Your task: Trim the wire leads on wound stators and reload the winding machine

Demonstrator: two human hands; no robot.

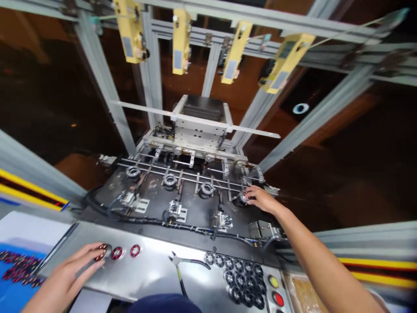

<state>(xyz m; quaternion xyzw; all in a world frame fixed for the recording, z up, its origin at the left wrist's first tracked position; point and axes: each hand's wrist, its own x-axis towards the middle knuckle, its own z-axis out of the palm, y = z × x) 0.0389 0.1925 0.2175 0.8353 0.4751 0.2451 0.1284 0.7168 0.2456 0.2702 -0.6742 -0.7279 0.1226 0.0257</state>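
Observation:
My left hand (73, 271) pinches a copper-wound motor stator (103, 251) above the left part of the steel worktop (148, 278). Beside it lie two red-and-dark stators (117, 253) (135, 250). My right hand (262, 200) reaches to the rightmost fixture (241, 198) on the dark machine plate, its fingers closed about a small round part mostly hidden by them. Three ring-shaped holders (133, 172) (170, 181) (206, 189) stand in a row to its left. Wire cutters (178, 265) lie with jaws apart between my hands.
Several dark round stators (241, 278) sit grouped at the worktop's right, beside yellow (273, 281) and red (278, 298) push buttons. More red-black parts (21, 267) lie on a blue surface at left. Yellow units (180, 41) hang overhead; a metal bar (198, 119) crosses behind the fixtures.

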